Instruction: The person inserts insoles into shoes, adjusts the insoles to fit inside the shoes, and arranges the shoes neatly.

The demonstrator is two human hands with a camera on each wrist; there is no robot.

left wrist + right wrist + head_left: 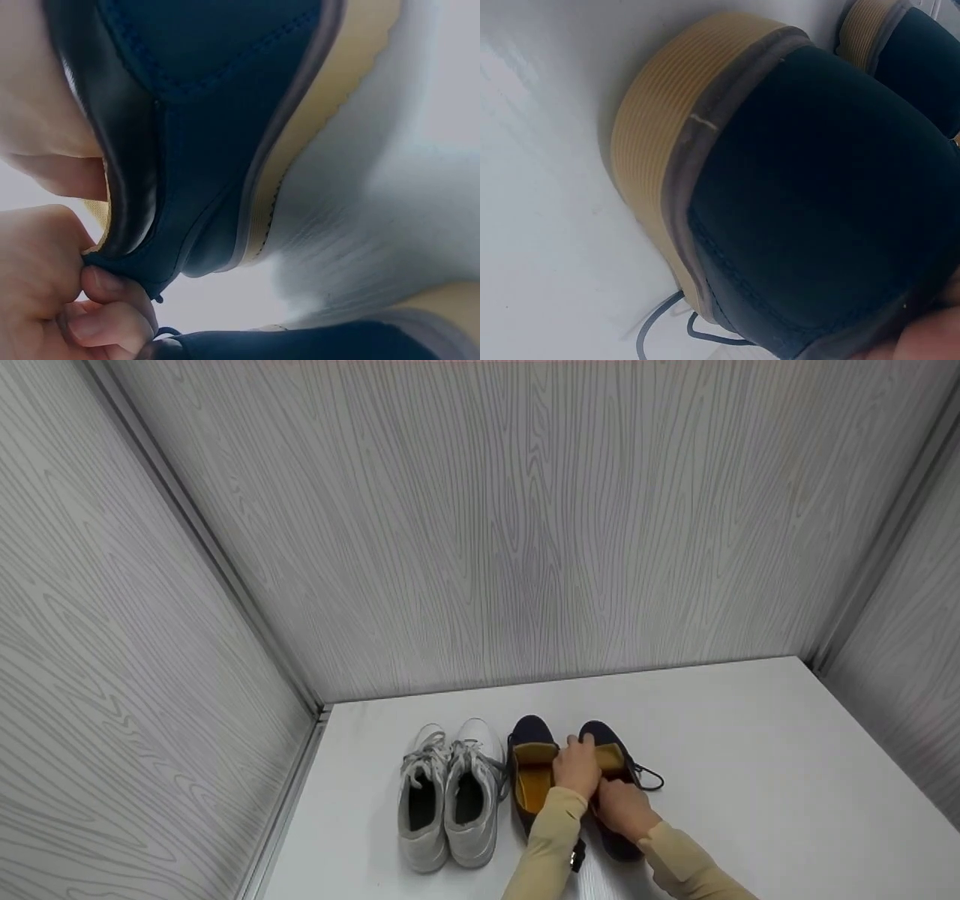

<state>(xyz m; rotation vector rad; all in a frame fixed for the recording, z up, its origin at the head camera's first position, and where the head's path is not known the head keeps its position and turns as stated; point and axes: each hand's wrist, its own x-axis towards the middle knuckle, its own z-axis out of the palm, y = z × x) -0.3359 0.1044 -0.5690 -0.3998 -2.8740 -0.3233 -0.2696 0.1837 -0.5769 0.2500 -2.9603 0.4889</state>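
Observation:
A navy lace-up shoe [596, 733] with yellow lining stands toe away, its ridged tan sole [649, 142] clear in the right wrist view. My left hand [577, 765] grips its upper on the inner side, by the yellow-lined tongue [610, 757]. Closer to me, my right hand [626, 808] is curled at the edge of the shoe's opening and holds it. Curled fingertips [105, 281] pinch the upper's edge in the left wrist view. The matching navy shoe [532, 731] stands to the left, partly hidden by my left sleeve.
A pair of white sneakers, the left sneaker [424, 847] and the right sneaker [472, 840], stands left of the navy pair. A loose dark lace [651, 781] loops out on the right. All stand on a white tabletop [750, 765] with wood-grain panels [525, 525] behind and beside it.

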